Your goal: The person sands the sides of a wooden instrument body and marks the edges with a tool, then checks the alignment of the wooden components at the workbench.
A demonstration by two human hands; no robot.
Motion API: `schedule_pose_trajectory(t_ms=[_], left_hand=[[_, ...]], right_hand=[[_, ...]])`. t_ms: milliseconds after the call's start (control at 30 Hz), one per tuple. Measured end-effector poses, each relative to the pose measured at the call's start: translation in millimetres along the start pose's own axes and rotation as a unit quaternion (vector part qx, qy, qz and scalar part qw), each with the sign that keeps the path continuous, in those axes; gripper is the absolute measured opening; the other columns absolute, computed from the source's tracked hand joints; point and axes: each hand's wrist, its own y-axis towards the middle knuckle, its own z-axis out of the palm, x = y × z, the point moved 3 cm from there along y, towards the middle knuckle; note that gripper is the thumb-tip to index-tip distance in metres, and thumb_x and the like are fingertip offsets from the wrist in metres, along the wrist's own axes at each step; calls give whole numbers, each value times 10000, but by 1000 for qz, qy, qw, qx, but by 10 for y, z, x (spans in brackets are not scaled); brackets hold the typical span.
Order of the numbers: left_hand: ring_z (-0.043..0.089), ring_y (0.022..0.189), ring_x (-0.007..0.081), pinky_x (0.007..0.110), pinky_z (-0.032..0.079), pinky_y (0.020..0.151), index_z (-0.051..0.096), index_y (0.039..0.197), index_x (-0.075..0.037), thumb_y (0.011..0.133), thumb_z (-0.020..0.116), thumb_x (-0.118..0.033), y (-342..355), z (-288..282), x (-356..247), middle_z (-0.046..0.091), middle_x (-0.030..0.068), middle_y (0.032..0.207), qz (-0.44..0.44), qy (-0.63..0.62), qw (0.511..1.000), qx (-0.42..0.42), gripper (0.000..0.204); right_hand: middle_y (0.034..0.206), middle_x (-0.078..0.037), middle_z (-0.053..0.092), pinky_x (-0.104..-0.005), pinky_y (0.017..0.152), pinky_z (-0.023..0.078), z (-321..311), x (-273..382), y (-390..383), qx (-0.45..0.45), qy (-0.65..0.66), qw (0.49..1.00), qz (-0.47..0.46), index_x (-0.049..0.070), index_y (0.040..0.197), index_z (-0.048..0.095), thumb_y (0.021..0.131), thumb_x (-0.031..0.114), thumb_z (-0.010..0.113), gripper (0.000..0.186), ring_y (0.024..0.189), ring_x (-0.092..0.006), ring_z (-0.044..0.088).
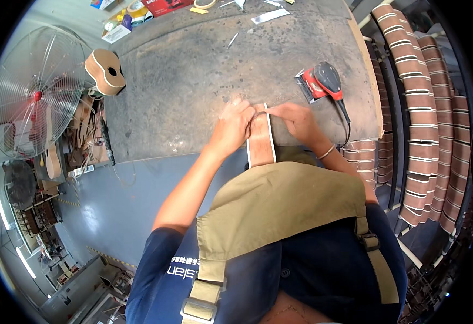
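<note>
A narrow brown wooden piece with white edging (260,143) runs from my apron onto the front of the worktable. It resembles the side of a small instrument body seen edge-on. My left hand (232,125) is closed, knuckles up, at the piece's left edge near its far end. From the other side my right hand (297,121) pinches with its thumb and forefinger at the right white edge. A small, thin dark strip (260,113) lies across the wood between both sets of fingertips; its kind is too small to tell.
On the worktable (182,92), a red and black power sander (323,82) sits to the right, its cord hanging off the edge. A ukulele body (105,72) and a large fan (37,96) are at left. Racked brown bodies with white edges (412,119) stand at right.
</note>
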Motion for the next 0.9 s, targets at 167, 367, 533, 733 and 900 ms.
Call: schedule_pose_trajectory(t_ms=[167, 367, 533, 733, 900], left_hand=[[571, 821, 324, 427, 505, 716, 663, 878, -57, 794, 743, 32, -188, -18, -166, 590, 96, 856, 45, 6, 999, 3, 146], [582, 842, 328, 435, 516, 750, 662, 875, -47, 828, 719, 52, -437, -32, -278, 616, 98, 850, -35, -112, 991, 57, 124], [588, 845, 322, 435, 513, 747, 644, 832, -30, 826, 709, 65, -561, -252, -481, 617, 98, 831, -18, -150, 981, 120, 116], [621, 883, 304, 420, 536, 773, 689, 846, -27, 811, 706, 67, -684, -392, -674, 645, 91, 831, 5, -199, 946, 257, 101], [564, 1329, 410, 483, 480, 1109, 619, 1392, -85, 769, 779, 28, -291, -582, -523, 612, 194, 1436, 91, -95, 968, 213, 652]], right_hand=[[1056, -132, 758, -335, 781, 583, -53, 272, -210, 21, 17, 1000, 15, 119, 1261, 777, 873, -73, 586, 472, 927, -298, 745], [961, -117, 760, -327, 735, 571, -3, 284, -417, 119, 143, 974, 129, 120, 1202, 816, 953, -38, 596, 368, 869, -220, 744], [928, -122, 752, -330, 746, 546, -151, 695, -617, 159, 212, 944, 199, 118, 1246, 800, 935, 100, 689, 330, 864, -212, 724], [929, -128, 749, -322, 756, 525, -247, 1099, -860, 130, 334, 915, 187, 107, 1256, 793, 923, 181, 765, 342, 868, -203, 714], [948, -135, 757, -327, 728, 550, -225, 1056, -1084, 62, 245, 952, 175, 57, 1212, 792, 929, 108, 765, 288, 830, -206, 729]])
